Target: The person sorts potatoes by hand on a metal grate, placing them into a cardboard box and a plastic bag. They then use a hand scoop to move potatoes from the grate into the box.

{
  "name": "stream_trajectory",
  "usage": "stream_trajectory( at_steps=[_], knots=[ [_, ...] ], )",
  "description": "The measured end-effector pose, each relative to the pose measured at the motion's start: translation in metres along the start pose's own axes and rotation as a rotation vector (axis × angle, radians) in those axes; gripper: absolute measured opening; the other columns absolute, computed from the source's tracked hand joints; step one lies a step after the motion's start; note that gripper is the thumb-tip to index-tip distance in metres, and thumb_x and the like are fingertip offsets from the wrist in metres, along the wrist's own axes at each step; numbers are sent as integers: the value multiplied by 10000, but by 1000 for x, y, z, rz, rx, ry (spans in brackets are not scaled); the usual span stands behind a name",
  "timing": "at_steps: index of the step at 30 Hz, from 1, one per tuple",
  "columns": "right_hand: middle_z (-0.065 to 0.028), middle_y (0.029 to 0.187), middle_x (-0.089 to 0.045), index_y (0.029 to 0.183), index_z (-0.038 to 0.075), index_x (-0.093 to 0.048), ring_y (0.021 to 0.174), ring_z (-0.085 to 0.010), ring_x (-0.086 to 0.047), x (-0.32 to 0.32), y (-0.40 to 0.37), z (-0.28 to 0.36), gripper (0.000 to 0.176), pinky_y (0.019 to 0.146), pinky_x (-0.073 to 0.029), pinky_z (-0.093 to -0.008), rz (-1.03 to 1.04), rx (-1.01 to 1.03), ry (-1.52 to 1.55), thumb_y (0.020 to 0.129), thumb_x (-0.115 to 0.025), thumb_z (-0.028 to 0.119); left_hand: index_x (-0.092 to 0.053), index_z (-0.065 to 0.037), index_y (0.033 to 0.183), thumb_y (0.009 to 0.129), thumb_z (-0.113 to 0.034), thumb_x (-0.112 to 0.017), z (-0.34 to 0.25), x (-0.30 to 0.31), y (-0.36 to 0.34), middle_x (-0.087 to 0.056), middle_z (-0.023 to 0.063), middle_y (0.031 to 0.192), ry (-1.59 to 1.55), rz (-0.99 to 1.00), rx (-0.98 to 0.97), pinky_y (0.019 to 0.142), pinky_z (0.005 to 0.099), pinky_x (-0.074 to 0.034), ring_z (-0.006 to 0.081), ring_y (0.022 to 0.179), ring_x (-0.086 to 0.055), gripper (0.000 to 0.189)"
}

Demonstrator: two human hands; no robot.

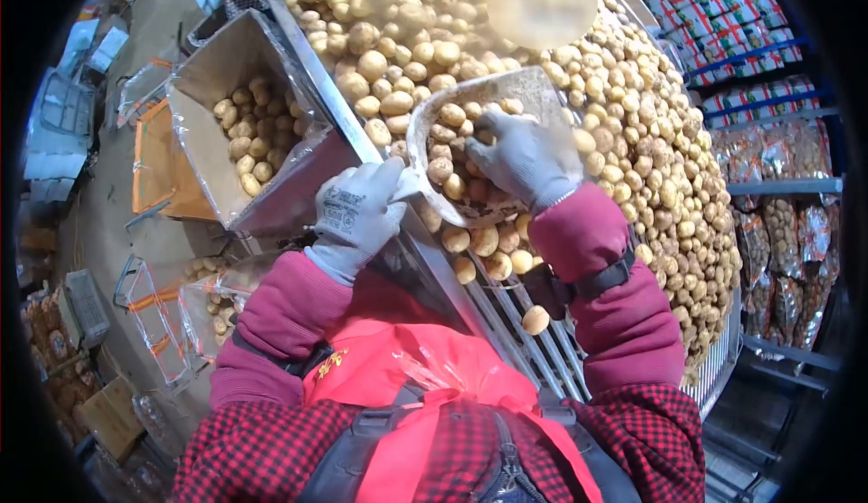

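Observation:
My left hand (354, 214), in a grey work glove, is wrapped round the handle of a white, dirt-smeared scoop (533, 87). The scoop lies tilted on the potato pile and holds several potatoes (443, 150). Over its open side bends my right hand (529, 155), gloved in grey too. Its fingers are curled down among the potatoes in the scoop; what they grip, if anything, is hidden. A few loose potatoes (485, 241) rest just below the scoop, and a single potato (535, 320) sits on the metal bars (520, 331) nearer my body.
A plastic-lined box (203, 83) partly filled with potatoes stands left of the metal table edge (330, 87). Orange-and-metal frames (149, 322) are on the floor. Shelves (787, 187) with bagged goods stand at right. A large potato heap (669, 196) covers the table.

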State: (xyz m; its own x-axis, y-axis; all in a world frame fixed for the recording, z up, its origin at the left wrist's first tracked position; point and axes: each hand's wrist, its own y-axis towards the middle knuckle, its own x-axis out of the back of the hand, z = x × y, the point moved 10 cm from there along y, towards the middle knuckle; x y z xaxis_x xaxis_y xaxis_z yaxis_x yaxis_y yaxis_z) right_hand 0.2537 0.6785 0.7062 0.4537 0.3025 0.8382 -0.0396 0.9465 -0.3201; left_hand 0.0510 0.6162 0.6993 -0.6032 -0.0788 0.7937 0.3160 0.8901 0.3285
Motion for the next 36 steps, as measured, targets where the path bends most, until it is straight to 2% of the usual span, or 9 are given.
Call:
stream_trajectory(
  at_steps=[1,4,5,12,18,21,27,31,36],
  knots=[
    [-88,840,-757,1084,83,-730,717,-201,-742,9,-2,8,258,670,-584,-354,-299,260,-289,973,-691,313,-696,-124,1148,774,-200,-756,4,-1,-1,-673,134,854,-23,8,50,720,485,-539,363,790,-674,386],
    [-18,941,-696,1285,51,-692,797,-80,-615,12,-26,-16,345,705,-520,-248,9,-23,900,986,-748,215,-704,-139,1140,783,-253,-752,7,9,-8,-675,113,849,3,-6,54,715,480,-543,341,796,-682,378],
    [-34,964,-698,1314,53,-677,764,-74,-611,40,-37,-20,330,683,-510,-227,-248,68,976,1005,-714,161,-700,-137,1151,788,-257,-745,14,16,-15,-682,109,874,-26,-61,79,732,473,-545,334,814,-686,385],
    [-14,1097,-711,1354,80,-653,835,-68,-643,99,-52,-106,337,691,-533,-215,-662,39,999,1062,-652,249,-693,-87,1147,791,-124,-733,59,130,-67,-700,137,962,-86,-333,218,799,440,-575,354,889,-705,359],
    [-52,1272,-669,1352,69,-646,1022,-129,-613,25,3,-261,391,716,-530,-290,-709,-72,943,1034,-697,292,-716,-68,1171,841,-64,-703,192,230,-175,-753,114,968,-69,-614,824,779,353,-563,178,874,-719,330],
    [-72,1320,-648,1345,36,-656,1127,-184,-592,17,12,-276,393,937,-517,-338,-740,-139,740,1037,-691,278,-706,-84,1214,869,-78,-707,253,286,-183,-761,112,982,45,-631,995,802,337,-562,157,900,-715,346],
    [-119,1537,-488,1526,60,-490,1354,-251,-499,24,5,-227,529,1141,-406,-372,-753,-227,619,1060,-639,261,-730,-207,1242,869,-380,-742,416,352,-108,-751,159,1164,464,-306,1227,939,455,-556,349,1098,-719,412],
    [-146,1587,-468,1529,51,-497,1431,-260,-448,26,-6,-216,507,1201,-343,-391,-772,-209,390,1067,-610,226,-762,-145,1208,831,-380,-794,542,368,-37,-759,166,1150,765,-165,1185,896,459,-578,328,1050,-746,445],
    [-140,1540,-530,1525,33,-504,1364,-240,-519,15,-16,-209,483,1156,-405,-377,-783,-200,428,1071,-588,178,-757,-77,1235,863,-329,-764,568,360,22,-730,181,1274,757,25,1306,1002,437,-556,341,1208,-697,450]
  ],
)
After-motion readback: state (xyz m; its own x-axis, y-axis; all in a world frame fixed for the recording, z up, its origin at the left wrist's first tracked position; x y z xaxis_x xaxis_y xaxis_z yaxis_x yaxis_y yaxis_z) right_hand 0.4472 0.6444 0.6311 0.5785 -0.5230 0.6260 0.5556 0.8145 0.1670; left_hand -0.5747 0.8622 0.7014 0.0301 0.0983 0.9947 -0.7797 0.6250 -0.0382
